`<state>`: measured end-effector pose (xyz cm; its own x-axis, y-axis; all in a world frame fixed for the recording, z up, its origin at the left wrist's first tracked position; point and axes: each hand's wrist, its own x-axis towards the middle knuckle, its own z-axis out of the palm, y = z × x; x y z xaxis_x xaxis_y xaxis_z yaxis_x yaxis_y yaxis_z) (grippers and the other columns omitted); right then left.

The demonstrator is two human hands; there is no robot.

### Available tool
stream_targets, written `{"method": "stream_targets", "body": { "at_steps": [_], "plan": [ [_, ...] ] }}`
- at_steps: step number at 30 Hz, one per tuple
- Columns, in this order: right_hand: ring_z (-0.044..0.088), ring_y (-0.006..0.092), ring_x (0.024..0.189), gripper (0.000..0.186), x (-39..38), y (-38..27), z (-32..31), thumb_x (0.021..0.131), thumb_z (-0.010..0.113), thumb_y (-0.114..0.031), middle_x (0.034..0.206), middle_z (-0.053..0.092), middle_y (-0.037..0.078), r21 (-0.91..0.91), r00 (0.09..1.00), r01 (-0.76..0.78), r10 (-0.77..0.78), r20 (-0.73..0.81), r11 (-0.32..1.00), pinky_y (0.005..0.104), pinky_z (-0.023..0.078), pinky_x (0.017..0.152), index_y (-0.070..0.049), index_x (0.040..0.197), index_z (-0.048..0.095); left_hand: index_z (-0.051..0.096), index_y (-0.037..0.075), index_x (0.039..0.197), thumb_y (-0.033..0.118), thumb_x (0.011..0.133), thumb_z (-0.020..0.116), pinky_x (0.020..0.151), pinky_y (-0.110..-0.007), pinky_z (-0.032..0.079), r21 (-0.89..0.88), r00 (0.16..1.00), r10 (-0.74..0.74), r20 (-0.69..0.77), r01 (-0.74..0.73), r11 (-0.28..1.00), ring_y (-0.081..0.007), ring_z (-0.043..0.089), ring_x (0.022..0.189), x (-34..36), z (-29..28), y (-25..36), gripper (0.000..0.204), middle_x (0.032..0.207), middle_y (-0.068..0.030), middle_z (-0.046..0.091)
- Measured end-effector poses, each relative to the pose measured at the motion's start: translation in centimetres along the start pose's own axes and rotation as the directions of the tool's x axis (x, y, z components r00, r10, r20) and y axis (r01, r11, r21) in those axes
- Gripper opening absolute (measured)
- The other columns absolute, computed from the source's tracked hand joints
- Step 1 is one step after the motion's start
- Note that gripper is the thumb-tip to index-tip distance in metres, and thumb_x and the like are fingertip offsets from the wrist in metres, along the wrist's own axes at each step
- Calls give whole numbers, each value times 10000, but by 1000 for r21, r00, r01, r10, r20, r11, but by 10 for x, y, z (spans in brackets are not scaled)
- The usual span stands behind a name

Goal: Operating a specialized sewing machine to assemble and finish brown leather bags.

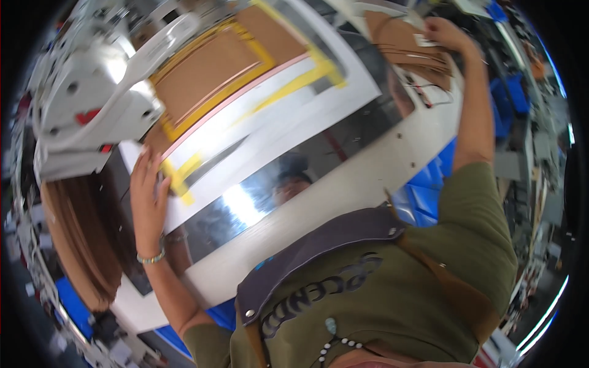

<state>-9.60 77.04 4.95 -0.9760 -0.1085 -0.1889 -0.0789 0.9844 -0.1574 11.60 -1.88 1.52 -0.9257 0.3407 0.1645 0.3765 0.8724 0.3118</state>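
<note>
My left hand (148,193) lies flat with its fingers stretched out. Its fingertips touch the left edge of a white sheet (288,132) marked with yellow tape (288,86). On that sheet is a brown panel (211,73) inside a yellow frame (264,55), with a pink strip (236,89) along its near side. Far to the right, my right hand (446,35) is at a stack of brown pieces (399,43) that bears a white label. Its fingers are curled; what they grip, if anything, is hidden and blurred.
A white machine (80,104) with a curved arm stands at the left. Below it hangs a thick stack of brown pieces (80,239). A shiny metal plate (245,205) lies under the sheet on the white table (343,190). A small red-and-black tool (422,94) lies near the right-hand stack.
</note>
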Motion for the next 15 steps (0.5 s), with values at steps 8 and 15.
{"method": "stream_targets", "body": {
  "at_steps": [8, 15],
  "plan": [
    [544, 168, 788, 131, -30, -116, -65, 968, 659, -142, 827, 570, 67, 388, 855, 114, 108, -507, 914, 374, 489, 752, -24, 962, 603, 645, 81, 1419, 203, 1025, 651, 1171, -436, 417, 20, 995, -96, -23, 96, 995, -351, 531, 1405, -1, -34, -26, 413, 1526, -137, 579],
    [635, 224, 786, 171, 41, -400, 40, 1005, 624, -185, 868, 673, 113, 158, 665, 718, -603, -440, 678, 373, 503, 706, -23, 1027, 671, 640, -80, 1267, 234, 1062, 601, 1084, -413, 453, -140, 991, -135, -9, 133, 981, -405, 587, 1257, 47, -12, -39, 377, 1383, -245, 605]
  ]
}}
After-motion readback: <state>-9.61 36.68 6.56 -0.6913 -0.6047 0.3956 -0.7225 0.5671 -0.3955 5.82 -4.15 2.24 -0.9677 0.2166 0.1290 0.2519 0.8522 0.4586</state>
